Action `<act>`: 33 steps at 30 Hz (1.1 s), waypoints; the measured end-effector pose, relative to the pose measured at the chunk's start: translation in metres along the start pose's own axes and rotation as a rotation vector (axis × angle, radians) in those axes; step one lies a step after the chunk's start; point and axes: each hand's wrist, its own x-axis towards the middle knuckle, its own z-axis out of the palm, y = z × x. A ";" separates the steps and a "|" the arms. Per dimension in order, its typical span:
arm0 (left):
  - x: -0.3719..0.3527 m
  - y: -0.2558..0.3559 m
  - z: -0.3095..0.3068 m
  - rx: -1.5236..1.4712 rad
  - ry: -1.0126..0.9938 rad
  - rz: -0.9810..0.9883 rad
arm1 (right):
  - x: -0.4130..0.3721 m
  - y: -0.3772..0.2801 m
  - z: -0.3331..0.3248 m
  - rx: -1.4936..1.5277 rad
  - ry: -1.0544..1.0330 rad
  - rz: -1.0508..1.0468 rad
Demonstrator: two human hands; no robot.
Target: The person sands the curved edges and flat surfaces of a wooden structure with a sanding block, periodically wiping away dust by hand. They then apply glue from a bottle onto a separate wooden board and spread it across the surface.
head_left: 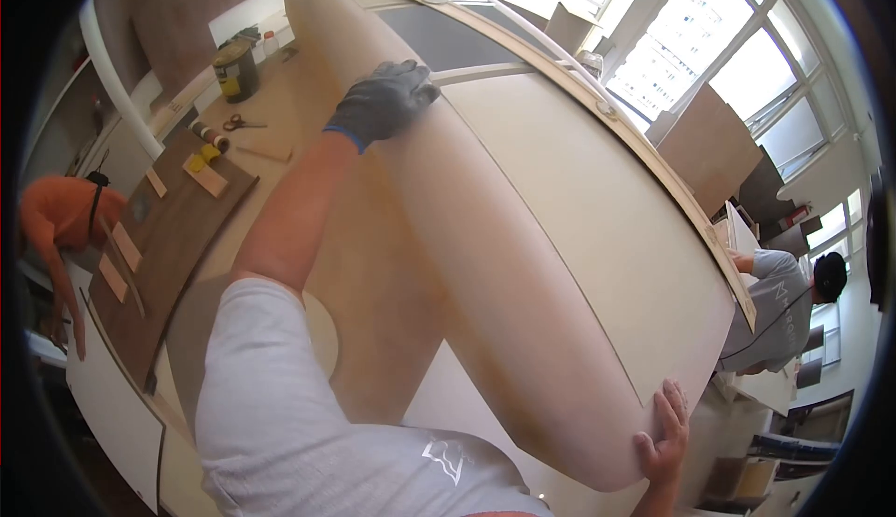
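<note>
A long pale panel point(579, 228) with a rounded, padded-looking edge point(504, 302) runs diagonally in front of me. My left hand point(387, 102), in a dark grey glove with a blue cuff, presses on the upper part of this edge with its fingers bent and bunched. Whatever may be under those fingers is hidden. Bare, my right hand point(665, 433) rests on the near end of the panel, thumb apart and fingers laid along the surface. Brownish patches mark the side of the rounded edge.
Left of the panel are a can point(234, 71), scissors point(245, 123), a tape roll point(196, 164) and a brown board point(168, 246) with small wooden pieces. A person in orange point(65, 214) bends at far left; another in grey point(775, 307) works at right.
</note>
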 end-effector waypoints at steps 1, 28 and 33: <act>0.001 -0.017 0.012 0.008 0.046 0.078 | -0.002 0.000 0.001 0.004 0.004 -0.001; 0.007 0.003 0.003 -0.061 -0.135 -0.225 | -0.002 -0.001 0.004 0.041 0.043 0.023; -0.028 -0.003 0.009 -0.145 -0.009 -0.103 | 0.000 0.000 0.007 0.039 0.054 0.027</act>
